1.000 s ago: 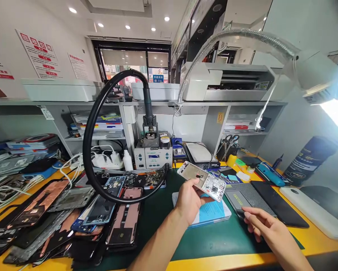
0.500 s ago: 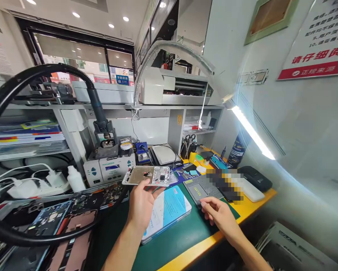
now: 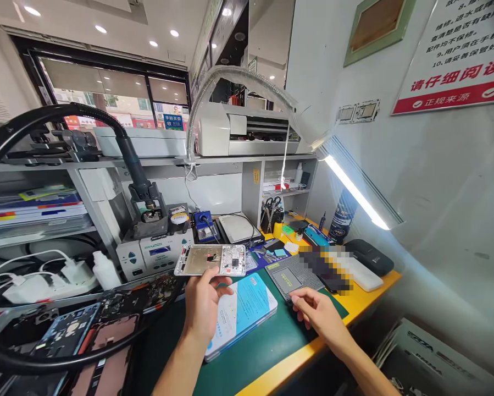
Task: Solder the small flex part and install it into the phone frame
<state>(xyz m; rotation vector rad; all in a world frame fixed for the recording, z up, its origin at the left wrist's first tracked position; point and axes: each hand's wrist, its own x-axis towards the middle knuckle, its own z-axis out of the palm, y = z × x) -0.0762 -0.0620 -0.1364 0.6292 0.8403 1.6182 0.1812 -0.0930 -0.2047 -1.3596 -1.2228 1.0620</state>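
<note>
My left hand [image 3: 203,305] is shut on a silver phone frame [image 3: 210,260] with bare circuit parts, held flat above the green mat [image 3: 267,344]. Under it lies a blue and white box [image 3: 240,313]. My right hand [image 3: 318,313] rests on the mat near the yellow table edge, fingers loosely curled and holding nothing, its fingertips beside a grey perforated pad [image 3: 292,276].
A hot-air station [image 3: 156,245] with a thick black hose [image 3: 32,352] stands behind. Opened phones [image 3: 77,335] pile at left. A gooseneck lamp [image 3: 354,190] shines at right. Scissors [image 3: 271,206], a dark can [image 3: 342,217] and small tools crowd the far bench. A cardboard box [image 3: 432,352] sits below right.
The view has swung to the right, bringing the wall and lamp into sight. My left hand has levelled the phone frame; my right hand stays low on the mat.
</note>
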